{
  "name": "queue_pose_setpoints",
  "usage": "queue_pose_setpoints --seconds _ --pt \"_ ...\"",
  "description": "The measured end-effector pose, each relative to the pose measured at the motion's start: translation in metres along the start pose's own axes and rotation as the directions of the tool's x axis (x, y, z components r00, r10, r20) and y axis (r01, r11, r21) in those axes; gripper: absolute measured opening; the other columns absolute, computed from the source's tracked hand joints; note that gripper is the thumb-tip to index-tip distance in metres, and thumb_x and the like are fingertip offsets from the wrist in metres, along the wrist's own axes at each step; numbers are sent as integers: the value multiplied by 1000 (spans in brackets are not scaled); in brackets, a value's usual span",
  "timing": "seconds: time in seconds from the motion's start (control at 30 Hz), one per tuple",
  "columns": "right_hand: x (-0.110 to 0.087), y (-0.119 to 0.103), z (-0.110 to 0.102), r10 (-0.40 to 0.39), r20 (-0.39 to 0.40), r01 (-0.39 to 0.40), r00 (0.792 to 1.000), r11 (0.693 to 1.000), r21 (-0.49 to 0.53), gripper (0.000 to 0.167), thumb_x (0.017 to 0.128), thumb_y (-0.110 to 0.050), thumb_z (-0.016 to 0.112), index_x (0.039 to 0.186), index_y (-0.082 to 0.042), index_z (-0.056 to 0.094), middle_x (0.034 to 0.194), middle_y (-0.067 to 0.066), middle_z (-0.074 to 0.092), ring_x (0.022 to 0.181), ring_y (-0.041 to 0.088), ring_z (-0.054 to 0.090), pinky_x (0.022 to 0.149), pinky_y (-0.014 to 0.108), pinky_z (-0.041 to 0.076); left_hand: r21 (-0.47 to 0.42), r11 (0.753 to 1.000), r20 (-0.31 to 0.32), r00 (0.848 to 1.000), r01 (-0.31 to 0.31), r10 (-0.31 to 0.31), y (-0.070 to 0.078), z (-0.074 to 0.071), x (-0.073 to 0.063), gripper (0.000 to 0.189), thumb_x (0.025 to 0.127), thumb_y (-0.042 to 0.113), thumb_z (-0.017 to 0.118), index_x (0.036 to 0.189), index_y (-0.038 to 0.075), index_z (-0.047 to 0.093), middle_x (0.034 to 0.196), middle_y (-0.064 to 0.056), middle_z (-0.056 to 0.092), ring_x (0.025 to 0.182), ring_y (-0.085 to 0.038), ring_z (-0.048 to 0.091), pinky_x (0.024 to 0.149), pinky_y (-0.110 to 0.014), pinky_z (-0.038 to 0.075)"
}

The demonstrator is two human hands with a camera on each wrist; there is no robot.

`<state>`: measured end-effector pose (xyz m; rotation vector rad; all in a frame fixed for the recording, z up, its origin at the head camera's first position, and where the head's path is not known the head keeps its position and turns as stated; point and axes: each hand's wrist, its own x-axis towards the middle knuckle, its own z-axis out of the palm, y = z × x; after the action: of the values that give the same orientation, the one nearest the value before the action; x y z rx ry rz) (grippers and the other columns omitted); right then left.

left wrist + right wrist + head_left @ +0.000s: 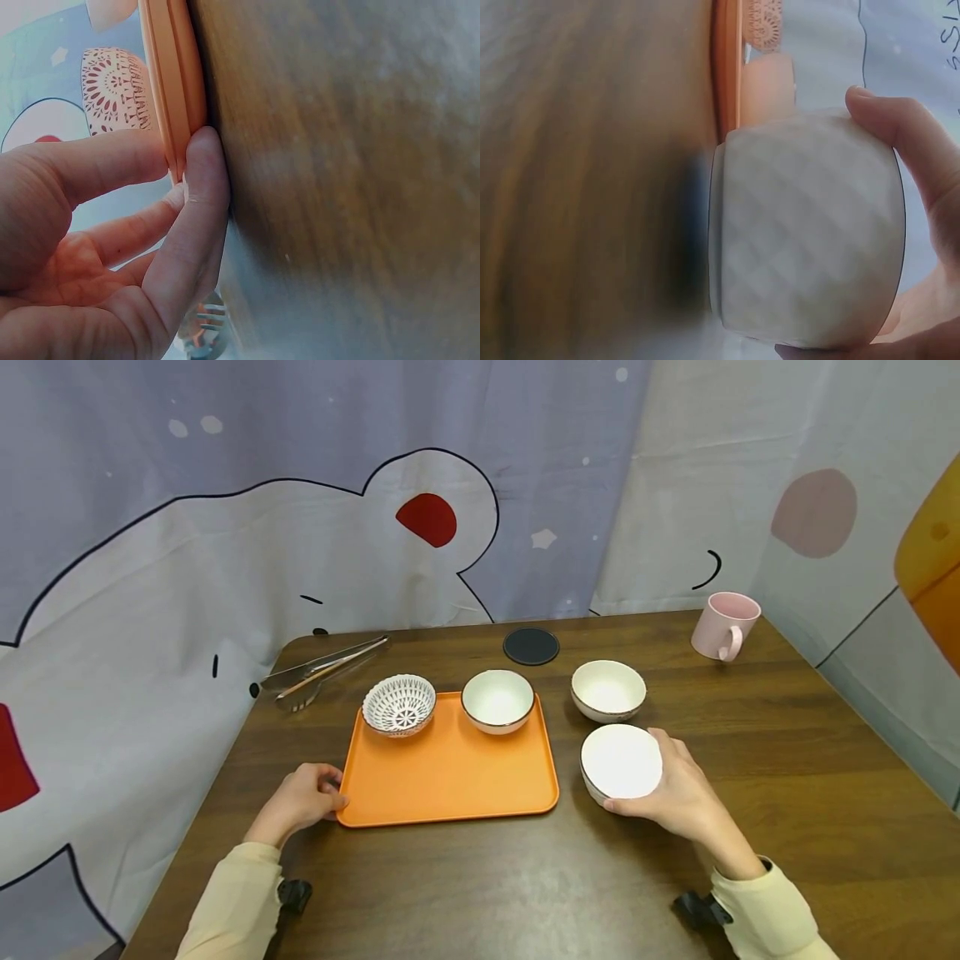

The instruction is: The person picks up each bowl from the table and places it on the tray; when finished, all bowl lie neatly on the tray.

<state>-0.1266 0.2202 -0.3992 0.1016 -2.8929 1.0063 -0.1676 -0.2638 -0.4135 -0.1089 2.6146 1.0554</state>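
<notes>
Two hands at work. Right hand [678, 789] has thumb and fingers clamped on the round white dark-rimmed ceramic-looking bowl [622, 762], right of frame centre; can't tell if its foot touches the brown wooden table [450, 893]. Left hand [300, 800] pinches the orange rectangular plastic-looking tray [450, 777], near its lower-left corner. Advice: bowl level, thumb firm, clear the round cream ceramic-looking bowl [608, 689] just above, tray steady.

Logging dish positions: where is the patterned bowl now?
In the head view, the patterned bowl sits at the back left corner of the orange tray, left of a plain bowl.
</notes>
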Motion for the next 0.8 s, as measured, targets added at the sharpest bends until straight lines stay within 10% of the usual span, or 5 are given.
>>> queue_pose_setpoints --seconds 0.8 --pt "12 -30 12 -42 -3 42 999 998 46 110 56 -40 92 141 -1 35 127 25 46 110 41 54 89 57 48 -13 1000 -6 1000 -13 13 1 0 -2 34 83 0 68 113 -12 57 83 -14 60 67 -16 64 66 -34 60"
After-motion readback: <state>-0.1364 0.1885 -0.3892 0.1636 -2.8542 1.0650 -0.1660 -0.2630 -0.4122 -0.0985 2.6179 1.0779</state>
